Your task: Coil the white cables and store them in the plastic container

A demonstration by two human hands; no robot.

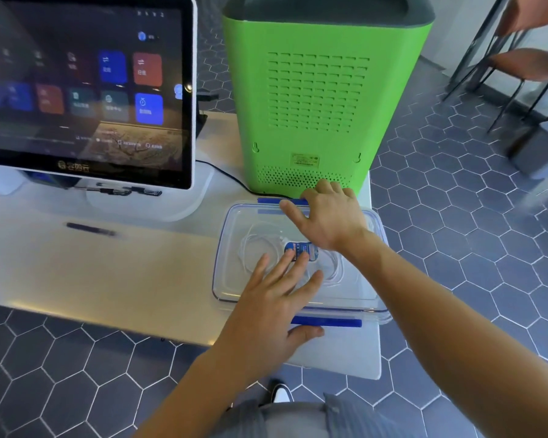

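Clearly the job is close to finished. At the left of the white tabletop [76, 263] stands a touchscreen monitor [86, 86], with a dark pen-like thing [91, 229] lying blurred in front of it; neither seems part of the work. Further right, the white cables [260, 245] already lie in loose loops inside the plastic container [234, 289], seen through its clear lid [345, 292], which sits on top. The left hand [276, 308] lies flat on the lid, fingers [293, 263] spread wide and straight, holding nothing, the thumb near the front blue latch [326, 321]. The right hand [329, 216] presses at the far edge by the rear blue latch [268, 201], fingers bent over it; whether they grip it I cannot tell. Behind stands a green appliance [320, 99]. What remains, I judge, is snapping the latches down.
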